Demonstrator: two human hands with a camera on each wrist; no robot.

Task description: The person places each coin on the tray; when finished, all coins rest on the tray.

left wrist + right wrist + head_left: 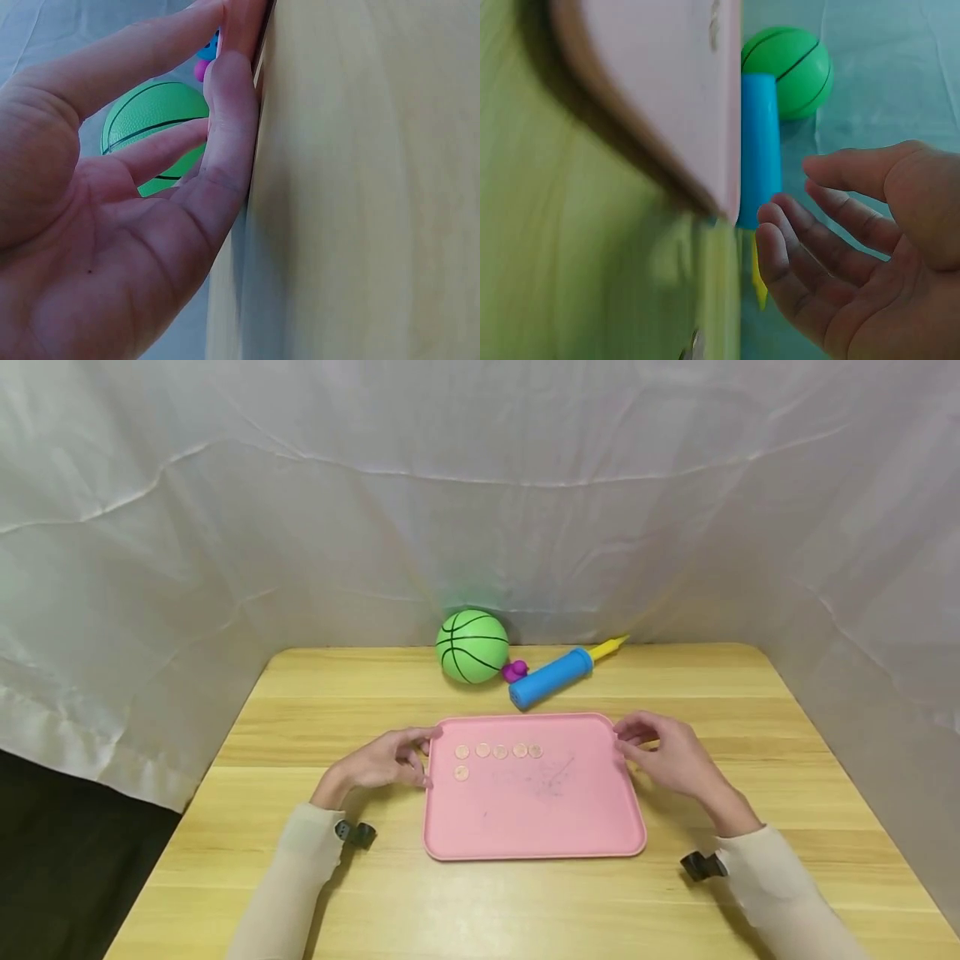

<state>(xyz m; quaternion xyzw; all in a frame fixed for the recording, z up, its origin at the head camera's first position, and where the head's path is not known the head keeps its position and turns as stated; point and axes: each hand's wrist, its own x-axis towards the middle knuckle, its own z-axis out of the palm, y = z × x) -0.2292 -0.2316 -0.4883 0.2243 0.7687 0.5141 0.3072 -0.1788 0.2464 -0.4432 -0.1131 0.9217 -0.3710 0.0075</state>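
A pink tray [555, 818] lies on the wooden table. Several small copper-coloured coins [482, 750] form a row near its far left corner, with a single coin [461, 772] in front of the row. My left hand [386, 760] holds the tray's left rim, its thumb and fingers [229, 112] pinching the edge. At the tray's far right corner is my right hand [667, 752]. In the right wrist view its fingers [810, 240] are loosely bent, with nothing between them and a gap to the tray's rim [733, 150].
Behind the tray, a green ball [472, 646] with black lines stands near the curtain [480, 527]. Beside it are a small purple toy [515, 671] and a blue hand pump [551, 678] with a yellow nozzle [607, 647]. A small shiny piece [696, 345] shows low in the right wrist view.
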